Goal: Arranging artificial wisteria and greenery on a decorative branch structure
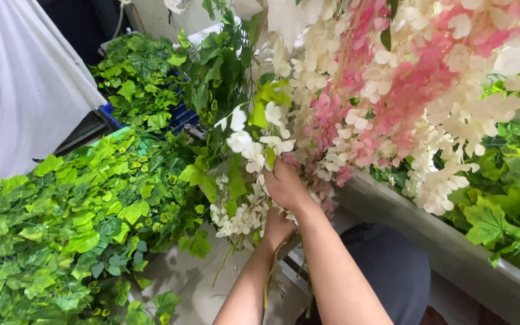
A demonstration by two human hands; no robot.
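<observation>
Pale tiled floor [182, 283] below, partly bare, littered at its edge with loose leaves. To the left, a deep heap of green leaf garlands [61, 222], bright lime mixed with darker green, spreads across the floor. Behind it a blue crate [179, 114] holds more of the same foliage. A white cloth [19, 78] hangs at far left, draped over something unseen. On the right a long grey trough [452, 247] runs diagonally, with more broad green leaves [507, 204] lying in and over it. Overhead and to the right hang dense strands of cream and pink blossom [392, 78], filling the upper frame. Both bare forearms rise from the bottom edge; dark trousers [392, 271] show beneath them. The right hand [285, 183] is closed in a loose fist around the stems of a white flower spray [245, 180], fingers wrapped out of sight among petals and leaves, knuckles toward the camera. The left hand [277, 227] sits just below it, also curled shut on the lower part of the same spray, where thin green stems [269, 271] trail down past the wrist. The spray hangs between the leaf heap and the trough, just beside the hanging blossom, its white clusters spilling left of both hands.
</observation>
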